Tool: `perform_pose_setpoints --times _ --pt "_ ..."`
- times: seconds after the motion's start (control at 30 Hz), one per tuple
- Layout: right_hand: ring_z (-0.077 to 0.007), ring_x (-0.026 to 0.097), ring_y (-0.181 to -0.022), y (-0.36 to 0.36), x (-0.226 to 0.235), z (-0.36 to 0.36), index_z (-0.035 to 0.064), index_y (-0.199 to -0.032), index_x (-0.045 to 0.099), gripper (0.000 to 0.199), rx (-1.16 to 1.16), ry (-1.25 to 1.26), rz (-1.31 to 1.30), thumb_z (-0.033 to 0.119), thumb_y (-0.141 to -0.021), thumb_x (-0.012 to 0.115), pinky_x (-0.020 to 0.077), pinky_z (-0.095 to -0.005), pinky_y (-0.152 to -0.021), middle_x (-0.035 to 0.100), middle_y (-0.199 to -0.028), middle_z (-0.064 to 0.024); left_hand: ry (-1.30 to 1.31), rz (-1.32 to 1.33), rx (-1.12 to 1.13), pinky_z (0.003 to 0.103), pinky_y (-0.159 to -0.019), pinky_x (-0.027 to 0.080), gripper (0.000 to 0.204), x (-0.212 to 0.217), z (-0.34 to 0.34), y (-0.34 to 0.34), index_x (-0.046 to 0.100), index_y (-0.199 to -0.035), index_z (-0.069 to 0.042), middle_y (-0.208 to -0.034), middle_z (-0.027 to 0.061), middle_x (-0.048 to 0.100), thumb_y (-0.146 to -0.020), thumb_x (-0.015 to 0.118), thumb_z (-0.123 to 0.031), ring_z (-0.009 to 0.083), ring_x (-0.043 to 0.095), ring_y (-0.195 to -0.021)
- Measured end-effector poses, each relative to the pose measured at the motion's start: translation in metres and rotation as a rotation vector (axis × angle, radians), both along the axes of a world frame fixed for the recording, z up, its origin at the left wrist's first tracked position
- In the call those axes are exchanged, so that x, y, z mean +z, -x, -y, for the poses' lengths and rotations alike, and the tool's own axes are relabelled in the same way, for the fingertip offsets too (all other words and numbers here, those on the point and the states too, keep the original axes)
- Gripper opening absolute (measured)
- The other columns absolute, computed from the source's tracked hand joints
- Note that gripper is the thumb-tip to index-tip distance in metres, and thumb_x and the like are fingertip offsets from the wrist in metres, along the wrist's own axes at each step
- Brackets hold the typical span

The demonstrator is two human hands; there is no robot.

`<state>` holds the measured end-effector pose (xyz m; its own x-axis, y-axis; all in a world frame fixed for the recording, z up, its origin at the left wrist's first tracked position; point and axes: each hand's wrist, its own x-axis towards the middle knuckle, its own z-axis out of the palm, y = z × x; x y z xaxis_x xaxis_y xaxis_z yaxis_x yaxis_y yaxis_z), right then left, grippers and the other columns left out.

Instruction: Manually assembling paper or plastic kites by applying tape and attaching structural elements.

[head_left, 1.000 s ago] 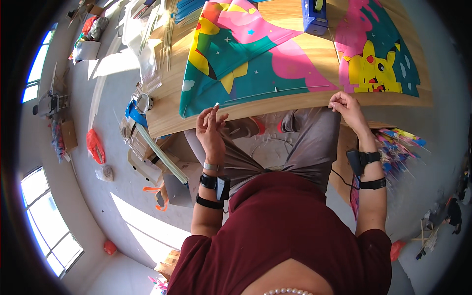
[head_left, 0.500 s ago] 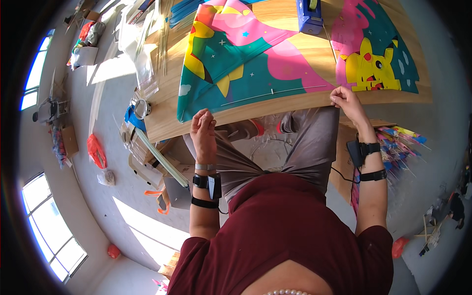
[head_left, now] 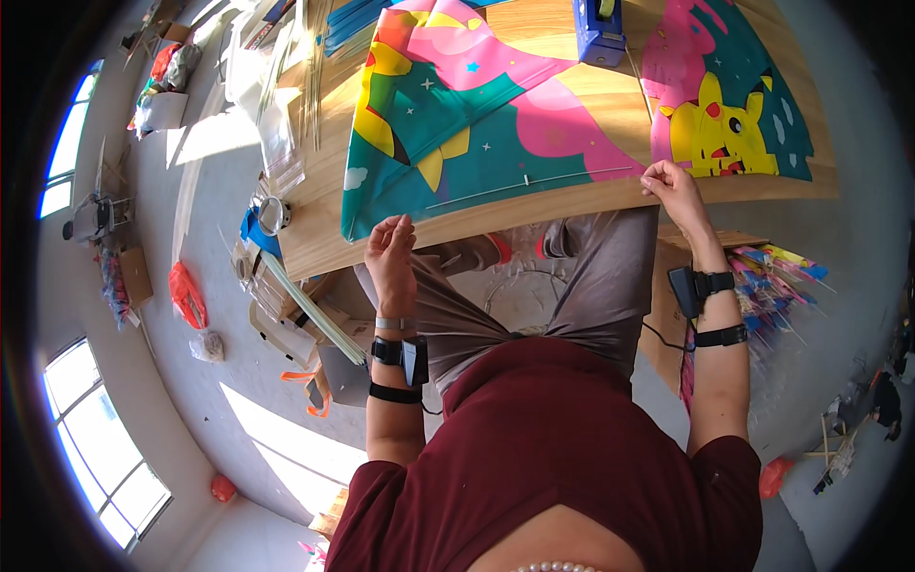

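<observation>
A printed green, pink and yellow kite sail (head_left: 477, 143) lies on the wooden table (head_left: 467, 225), partly folded over. Along its near edge runs a thin white rod (head_left: 581, 174) with a small white fitting (head_left: 526, 179) midway. My left hand (head_left: 389, 253) hovers by the table's front edge, near the sail's lower left corner, its fingers curled together. At the right end of the rod, my right hand (head_left: 679, 195) pinches thumb and forefinger beside the sail's corner. Whatever either hand holds is too small or hidden to make out.
Right of the sail lies a second printed sail (head_left: 724, 129). A blue tape dispenser (head_left: 599, 38) stands between them. A tape roll (head_left: 274, 215) sits at the table's left edge, above a bundle of pale strips (head_left: 315, 310). Printed kites (head_left: 772, 286) fill the lower right.
Both hands stay almost where they were, fingers still closed. The sail and rod appear unmoved apart from a slight shift of the whole view.
</observation>
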<state>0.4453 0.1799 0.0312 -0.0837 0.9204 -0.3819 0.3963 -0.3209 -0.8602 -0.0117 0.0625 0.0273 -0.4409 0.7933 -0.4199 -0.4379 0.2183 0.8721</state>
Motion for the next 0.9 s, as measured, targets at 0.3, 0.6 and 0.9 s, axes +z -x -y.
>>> perform_pose_setpoints --times 0.3,0.6,0.9 --pt "-0.008 0.059 -0.08 0.009 0.001 -0.005 0.0034 -0.095 0.063 0.007 -0.002 -0.054 0.079 0.01 -0.094 0.066 0.0487 -0.0253 -0.07 0.064 -0.084 0.0003 0.035 -0.068 0.015 0.021 -0.07 0.047 0.011 -0.006 -0.007 0.004 0.066 -0.1 -0.006 -0.093 -0.0008 0.067 -0.092 0.073 -0.009 0.0053 0.059 -0.083" --pt "-0.0157 0.067 -0.071 0.021 -0.013 -0.007 0.002 -0.097 0.062 0.011 -0.039 -0.191 0.232 0.008 -0.09 0.069 0.0515 -0.03 -0.069 0.068 -0.078 -0.0072 0.008 -0.232 -0.043 0.02 -0.068 0.043 0.013 -0.014 -0.017 0.007 0.067 -0.097 -0.004 -0.087 -0.0016 0.066 -0.089 0.075 -0.009 0.0053 0.056 -0.074" --pt "-0.018 0.068 -0.072 0.028 -0.026 -0.005 0.0021 -0.115 0.054 0.033 -0.128 -0.279 0.341 0.012 -0.089 0.073 0.0512 -0.0317 -0.067 0.069 -0.08 -0.0101 0.025 -0.333 0.001 0.021 -0.072 0.048 0.024 -0.01 -0.018 0.002 0.061 -0.106 -0.002 -0.088 0.0031 0.068 -0.087 0.077 -0.007 0.0083 0.063 -0.08"
